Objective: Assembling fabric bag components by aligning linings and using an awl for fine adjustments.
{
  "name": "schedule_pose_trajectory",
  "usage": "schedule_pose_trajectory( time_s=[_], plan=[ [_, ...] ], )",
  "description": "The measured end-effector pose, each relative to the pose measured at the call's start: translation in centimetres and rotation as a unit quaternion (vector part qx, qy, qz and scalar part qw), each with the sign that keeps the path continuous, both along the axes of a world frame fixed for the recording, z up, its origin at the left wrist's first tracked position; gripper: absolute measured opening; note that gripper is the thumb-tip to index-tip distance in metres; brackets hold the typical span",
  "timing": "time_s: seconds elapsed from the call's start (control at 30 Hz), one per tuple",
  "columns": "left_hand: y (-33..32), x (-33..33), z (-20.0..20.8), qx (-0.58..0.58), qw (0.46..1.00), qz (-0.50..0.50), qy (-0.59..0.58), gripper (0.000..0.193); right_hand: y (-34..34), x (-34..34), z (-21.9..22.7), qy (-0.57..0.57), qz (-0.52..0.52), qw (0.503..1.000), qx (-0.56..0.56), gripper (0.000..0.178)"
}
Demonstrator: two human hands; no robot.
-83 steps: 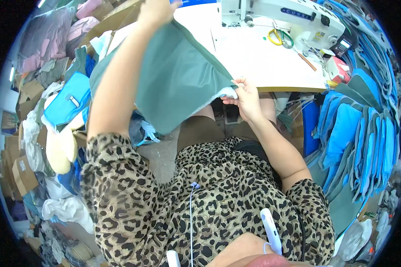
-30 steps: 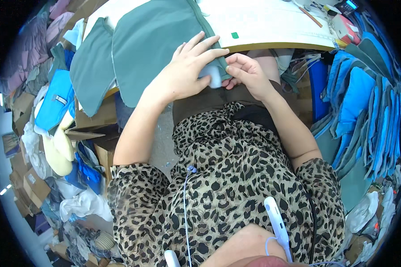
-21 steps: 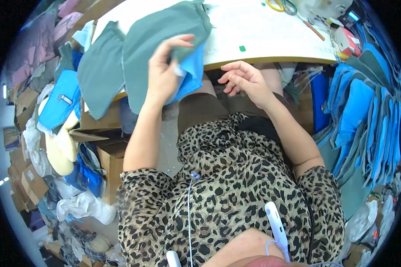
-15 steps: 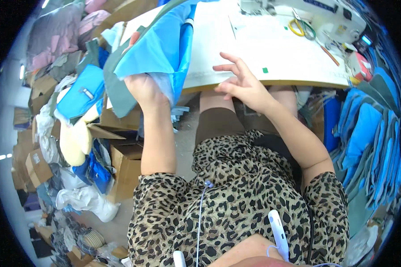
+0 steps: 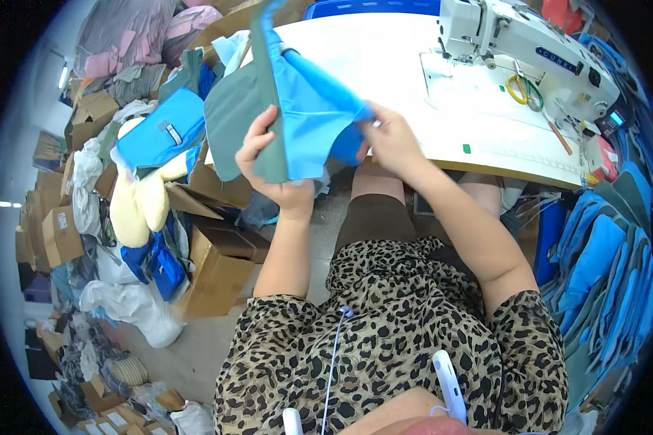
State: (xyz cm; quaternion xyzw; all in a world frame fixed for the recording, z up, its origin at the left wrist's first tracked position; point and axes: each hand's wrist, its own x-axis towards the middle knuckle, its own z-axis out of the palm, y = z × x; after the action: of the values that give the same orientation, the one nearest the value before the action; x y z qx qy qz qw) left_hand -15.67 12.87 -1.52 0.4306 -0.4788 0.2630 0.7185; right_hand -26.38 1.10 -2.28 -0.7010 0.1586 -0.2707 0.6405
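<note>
A piece of blue and grey-green fabric [image 5: 305,109] is held up between my hands, over the near left edge of the white sewing table [image 5: 384,58]. My left hand [image 5: 272,163] grips its grey-green side, fingers wrapped over the folded edge and the thumb side hidden behind the cloth. With fingers pinched, my right hand [image 5: 388,141] holds the blue corner on the other side. Between the two hands the blue cloth is spread out, and its lower edge hangs free.
A white sewing machine [image 5: 530,43] stands at the table's far right, with scissors [image 5: 524,88] beside it. Blue and grey-green pieces [image 5: 595,254] hang in a stack on the right. At left, a blue fabric piece [image 5: 159,130] lies on a heap above an open cardboard box [image 5: 218,275].
My right hand, apart from the cloth with fingers spread before, has closed on its blue corner. The left hand's grip now shows fingers over the grey-green edge, and the view has shifted.
</note>
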Motion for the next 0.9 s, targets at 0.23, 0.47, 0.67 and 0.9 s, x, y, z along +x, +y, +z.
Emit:
schedule_pose_trajectory(
  time_s=[0.23,0.47,0.67,0.9],
  plan=[
    [-2.2,-2.5,-2.6,0.101,0.994,-0.044,0.024,0.012,-5.5,1.0,7.8,-0.267,-0.274,0.781,-0.493,0.036],
    [-3.7,-4.4,-6.3,0.248,0.944,-0.180,0.123,0.040,3.2,-0.8,9.5,-0.153,0.148,0.677,-0.705,0.024],
    [-3.0,-7.2,-7.6,0.533,0.834,-0.134,0.045,0.056,-1.3,-7.4,2.6,-0.163,-0.049,0.936,-0.309,0.018],
    [1.6,-10.5,-3.8,0.643,0.749,-0.101,-0.124,0.068,-2.5,-10.8,-4.3,0.204,-0.079,0.971,-0.098,0.023]
  ],
)
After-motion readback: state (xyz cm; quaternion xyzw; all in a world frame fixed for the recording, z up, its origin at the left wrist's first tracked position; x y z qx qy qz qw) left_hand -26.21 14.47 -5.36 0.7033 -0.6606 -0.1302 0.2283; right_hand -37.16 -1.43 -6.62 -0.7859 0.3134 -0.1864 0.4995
